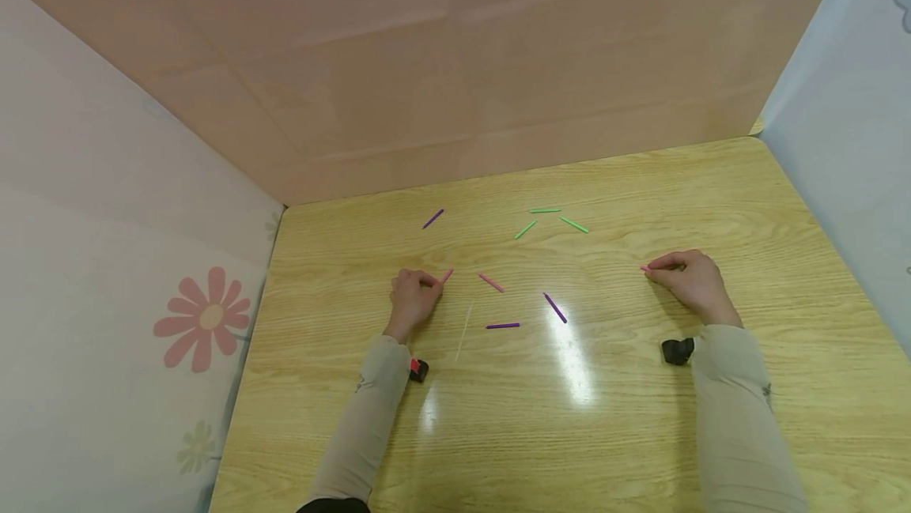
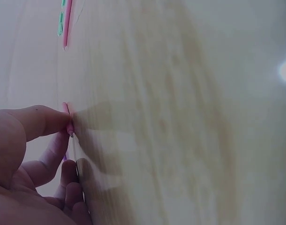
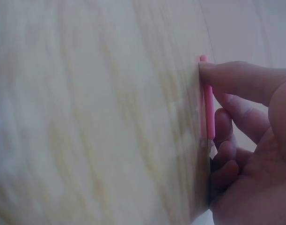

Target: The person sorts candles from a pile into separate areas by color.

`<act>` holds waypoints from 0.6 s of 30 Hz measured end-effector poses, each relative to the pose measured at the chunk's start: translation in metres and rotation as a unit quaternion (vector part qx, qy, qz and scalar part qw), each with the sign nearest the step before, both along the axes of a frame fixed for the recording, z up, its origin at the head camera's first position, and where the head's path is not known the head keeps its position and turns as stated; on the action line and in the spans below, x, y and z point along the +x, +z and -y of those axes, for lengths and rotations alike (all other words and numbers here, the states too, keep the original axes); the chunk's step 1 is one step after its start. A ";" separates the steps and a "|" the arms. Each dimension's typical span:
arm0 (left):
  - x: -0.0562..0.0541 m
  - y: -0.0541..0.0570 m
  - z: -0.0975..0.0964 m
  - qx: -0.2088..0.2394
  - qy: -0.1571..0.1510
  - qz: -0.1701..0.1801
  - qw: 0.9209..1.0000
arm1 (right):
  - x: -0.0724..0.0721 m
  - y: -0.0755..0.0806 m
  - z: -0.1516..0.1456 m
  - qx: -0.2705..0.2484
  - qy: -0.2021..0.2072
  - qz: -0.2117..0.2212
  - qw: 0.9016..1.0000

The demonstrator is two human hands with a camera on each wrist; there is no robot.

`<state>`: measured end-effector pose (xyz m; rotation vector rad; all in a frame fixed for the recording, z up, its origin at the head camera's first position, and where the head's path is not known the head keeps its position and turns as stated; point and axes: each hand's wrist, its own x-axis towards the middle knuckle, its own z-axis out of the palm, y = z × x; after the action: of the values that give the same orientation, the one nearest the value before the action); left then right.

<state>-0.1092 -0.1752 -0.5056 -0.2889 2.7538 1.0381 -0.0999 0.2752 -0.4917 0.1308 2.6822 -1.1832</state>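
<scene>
Thumb and index finger of my left hand (image 1: 413, 299) pinch a thin pink candle (image 2: 65, 107), whose far end points up and right in the head view. Over on the right of the table, my right hand (image 1: 690, 282) pinches another pink candle (image 3: 209, 112); this one lies close to the wood. A third pink candle (image 1: 491, 283) rests on the table right of the left hand. Two purple candles, one slanted (image 1: 555, 307) and one nearly level (image 1: 503, 326), lie nearer me. Behind the left hand is another purple candle (image 1: 433, 219).
Three green candles, one level (image 1: 546, 211) and two slanted (image 1: 526, 229), lie in a loose arch toward the back. The wooden table (image 1: 612, 450) meets a tan back panel (image 1: 455, 102) and a flower-printed left wall (image 1: 85, 299). Glare marks the tabletop.
</scene>
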 end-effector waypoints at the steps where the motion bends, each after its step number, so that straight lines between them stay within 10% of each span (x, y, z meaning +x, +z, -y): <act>1: 0.000 0.000 0.000 0.000 0.000 0.000 1.000 | 0.000 0.000 0.000 0.000 0.000 0.001 1.000; 18: -0.002 -0.002 0.000 -0.004 0.006 0.002 1.000 | -0.002 -0.002 -0.002 0.001 0.002 -0.003 1.000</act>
<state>-0.1112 -0.1749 -0.5076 -0.3092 2.7564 1.0274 -0.1016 0.2767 -0.4936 0.1232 2.6867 -1.1823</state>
